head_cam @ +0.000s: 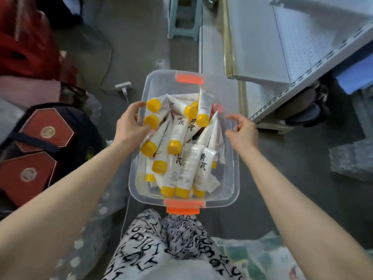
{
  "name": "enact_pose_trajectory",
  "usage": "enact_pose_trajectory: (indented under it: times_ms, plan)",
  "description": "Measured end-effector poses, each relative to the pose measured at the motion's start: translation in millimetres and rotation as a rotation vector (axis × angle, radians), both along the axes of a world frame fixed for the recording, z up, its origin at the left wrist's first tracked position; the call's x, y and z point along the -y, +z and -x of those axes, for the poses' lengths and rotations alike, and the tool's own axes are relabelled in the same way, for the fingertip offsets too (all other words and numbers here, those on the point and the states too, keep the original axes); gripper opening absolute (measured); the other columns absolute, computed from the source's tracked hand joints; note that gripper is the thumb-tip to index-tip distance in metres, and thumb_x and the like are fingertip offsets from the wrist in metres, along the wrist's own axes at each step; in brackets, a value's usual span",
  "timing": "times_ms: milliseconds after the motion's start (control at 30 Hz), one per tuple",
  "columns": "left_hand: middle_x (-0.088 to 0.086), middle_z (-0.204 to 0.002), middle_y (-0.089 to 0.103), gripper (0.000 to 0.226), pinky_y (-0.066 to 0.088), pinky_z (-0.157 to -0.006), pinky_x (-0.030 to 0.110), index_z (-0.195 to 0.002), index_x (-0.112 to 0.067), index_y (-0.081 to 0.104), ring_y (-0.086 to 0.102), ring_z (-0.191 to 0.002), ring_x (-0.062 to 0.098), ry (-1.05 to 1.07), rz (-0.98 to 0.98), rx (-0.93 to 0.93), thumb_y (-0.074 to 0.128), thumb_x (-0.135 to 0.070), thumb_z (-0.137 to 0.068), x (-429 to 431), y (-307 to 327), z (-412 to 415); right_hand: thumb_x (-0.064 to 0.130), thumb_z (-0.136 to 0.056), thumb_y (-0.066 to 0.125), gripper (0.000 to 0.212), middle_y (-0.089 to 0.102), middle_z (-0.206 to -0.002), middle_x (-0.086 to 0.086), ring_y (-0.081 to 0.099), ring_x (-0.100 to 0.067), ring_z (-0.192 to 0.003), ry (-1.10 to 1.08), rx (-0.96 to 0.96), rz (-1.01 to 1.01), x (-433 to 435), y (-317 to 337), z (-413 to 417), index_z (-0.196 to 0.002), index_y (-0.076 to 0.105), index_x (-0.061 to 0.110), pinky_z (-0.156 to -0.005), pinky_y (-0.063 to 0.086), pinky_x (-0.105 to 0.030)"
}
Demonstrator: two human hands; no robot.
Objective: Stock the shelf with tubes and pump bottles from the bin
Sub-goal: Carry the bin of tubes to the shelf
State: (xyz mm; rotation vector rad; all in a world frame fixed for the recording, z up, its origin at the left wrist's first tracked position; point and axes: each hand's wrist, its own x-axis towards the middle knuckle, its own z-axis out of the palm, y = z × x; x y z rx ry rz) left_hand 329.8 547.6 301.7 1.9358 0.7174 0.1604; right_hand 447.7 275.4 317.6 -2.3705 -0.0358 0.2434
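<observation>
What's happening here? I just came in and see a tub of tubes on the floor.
A person is holding a clear plastic bin by its two long sides: the left hand grips the left rim, the right hand is at the right rim. The bin is full of white tubes with yellow caps, lying jumbled. The white shelf unit stands just to the right, and no tube has been lifted out.

We see a clear bin [232,174] with orange latches [182,206], white tubes [189,164] with yellow caps [174,146], a white perforated shelf [292,37], dark red boxes [43,131], and black-and-white patterned trousers [161,245].
</observation>
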Motion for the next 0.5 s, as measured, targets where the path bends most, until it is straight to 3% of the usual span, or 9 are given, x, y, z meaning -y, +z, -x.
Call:
enact_pose_trajectory:
  times_ms: [233, 367, 500]
  plan:
    - [-0.01, -0.082, 0.055, 0.058, 0.041, -0.061, 0.02, -0.129, -0.034, 0.051, 0.056, -0.076, 0.008, 0.126, 0.004, -0.01, 0.072, -0.023, -0.075, -70.7, 11.4, -95.1, 0.006, -0.077, 0.066, 0.044, 0.04, -0.064, 0.015, 0.041, -0.006, -0.062, 0.127, -0.002, 0.018, -88.8, 6.0, -124.5, -0.116, 0.065, 0.027, -0.065, 0.038, -0.025]
    - [-0.003, -0.097, 0.059, 0.06, 0.043, -0.068, 0.024, -0.13, -0.031, 0.051, 0.057, -0.087, 0.013, 0.118, -0.007, -0.007, 0.072, -0.021, -0.075, -125.6, 10.5, -172.9, 0.006, -0.078, 0.066, 0.044, 0.041, -0.062, 0.009, 0.04, -0.006, -0.056, 0.122, 0.008, 0.035, -140.7, 2.4, -199.8, -0.115, 0.067, 0.029, -0.054, 0.033, -0.021]
    - [-0.007, -0.098, 0.057, 0.061, 0.044, -0.067, 0.019, -0.132, -0.028, 0.05, 0.056, -0.084, 0.008, 0.099, -0.01, 0.012, 0.074, -0.02, -0.076, -171.0, 18.3, -247.8, 0.005, -0.078, 0.064, 0.044, 0.041, -0.06, 0.008, 0.04, -0.006, -0.054, 0.094, -0.019, 0.024, -187.5, 6.1, -272.3, -0.113, 0.067, 0.029, -0.056, 0.036, -0.021]
